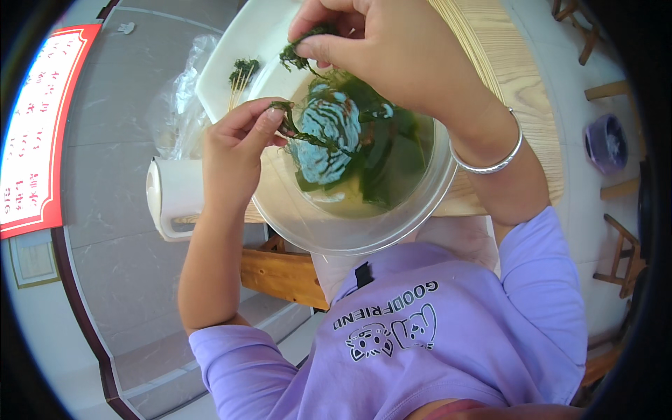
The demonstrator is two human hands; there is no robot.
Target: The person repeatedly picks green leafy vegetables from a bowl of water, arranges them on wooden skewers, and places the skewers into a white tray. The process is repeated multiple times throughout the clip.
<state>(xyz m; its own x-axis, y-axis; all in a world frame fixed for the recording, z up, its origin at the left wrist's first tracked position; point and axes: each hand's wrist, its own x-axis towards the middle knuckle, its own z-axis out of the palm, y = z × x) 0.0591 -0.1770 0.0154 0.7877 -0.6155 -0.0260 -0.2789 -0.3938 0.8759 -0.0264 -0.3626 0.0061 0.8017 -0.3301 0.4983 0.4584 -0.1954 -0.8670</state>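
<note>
My left hand (236, 131) pinches a dark green seaweed strand (315, 138) between thumb and fingertips, and its lower end trails towards the basin. Higher up, my right hand (378, 52) grips a small seaweed clump (295, 56) above the far side of the basin. Below both hands stands a clear plastic basin (362, 242) of greenish water. Wide kelp-like sheets (386, 181) and finer seaweed soak in it, with bluish glare on the surface. At the left, seaweed threaded on thin skewers (242, 76) lies on a white tray (215, 86).
A bundle of bamboo skewers (467, 37) lies on the wooden table (525, 105), right of the basin. Beside the tray are a crumpled clear plastic bag (186, 100) and a white electric kettle (176, 184). A wooden bench (283, 275) stands below; a lined bin (606, 144) is at the right.
</note>
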